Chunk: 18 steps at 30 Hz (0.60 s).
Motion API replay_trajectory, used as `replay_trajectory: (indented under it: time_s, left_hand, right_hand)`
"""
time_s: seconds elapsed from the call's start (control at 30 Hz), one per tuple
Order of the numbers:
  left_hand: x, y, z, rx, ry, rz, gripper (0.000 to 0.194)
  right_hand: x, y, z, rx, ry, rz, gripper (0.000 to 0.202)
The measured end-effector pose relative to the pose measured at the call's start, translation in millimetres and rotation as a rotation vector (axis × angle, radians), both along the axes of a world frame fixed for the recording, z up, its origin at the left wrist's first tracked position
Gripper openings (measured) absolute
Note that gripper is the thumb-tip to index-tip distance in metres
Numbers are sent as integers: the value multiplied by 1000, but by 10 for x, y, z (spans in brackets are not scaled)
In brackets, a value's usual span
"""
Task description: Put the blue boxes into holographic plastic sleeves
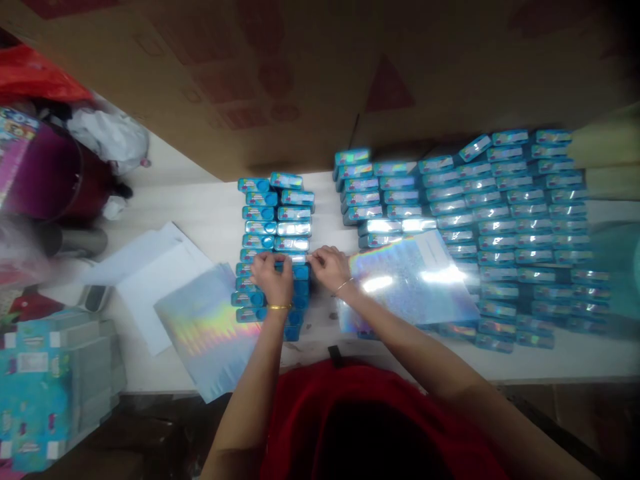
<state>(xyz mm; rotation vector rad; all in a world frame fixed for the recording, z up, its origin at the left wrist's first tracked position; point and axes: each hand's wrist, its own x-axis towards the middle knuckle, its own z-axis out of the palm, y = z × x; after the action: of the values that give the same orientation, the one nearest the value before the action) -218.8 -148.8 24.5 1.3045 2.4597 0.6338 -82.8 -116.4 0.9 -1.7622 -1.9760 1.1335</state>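
My left hand (273, 277) is over the left group of small blue boxes (260, 213), its fingers bent and pinched together. A shiny silvery sticker (299, 259) lies across one box, between my fingertips. From the right, my right hand (330, 268) pinches at the sticker's right end with thumb and forefinger. Boxes farther from me in the right column carry similar shiny strips; the nearer ones show plain blue faces. Close to my right wrist, an iridescent sheet (410, 280) rests on other boxes. Motion blur softens the fine detail at the fingertips.
Many more blue boxes (500, 227) stand in rows on the right. Another iridescent sheet (200, 327) and white papers (155, 287) lie to the left. A large cardboard carton (300, 80) walls off the back. Flattened blue packaging (35, 387) is at the lower left.
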Motion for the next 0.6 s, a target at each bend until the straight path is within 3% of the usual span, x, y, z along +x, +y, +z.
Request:
replay_trajectory:
  time_s: [0.07,0.17,0.23,0.33,0.47,0.6]
  left_hand:
    - [9,-1,24,-1,42,17,23]
    - [2,-57,41,41,113,-19,34]
    - [0,-131,28,29,165,-126,29]
    - [13,-246,-15,-45,228,-265,39]
    - [38,-287,-18,-89,246,-310,46]
    - [155,-184,147,80,101,-328,38]
  right_hand:
    - [28,-12,-42,-33,2,-22,15]
    - [80,-87,-39,25,50,-24,30]
    - [96,-165,12,104,72,48,38]
    - [81,-276,80,113,-5,219,49]
    - [49,-328,-17,36,-107,372,64]
    - [38,-268,-121,-16,-104,407,58]
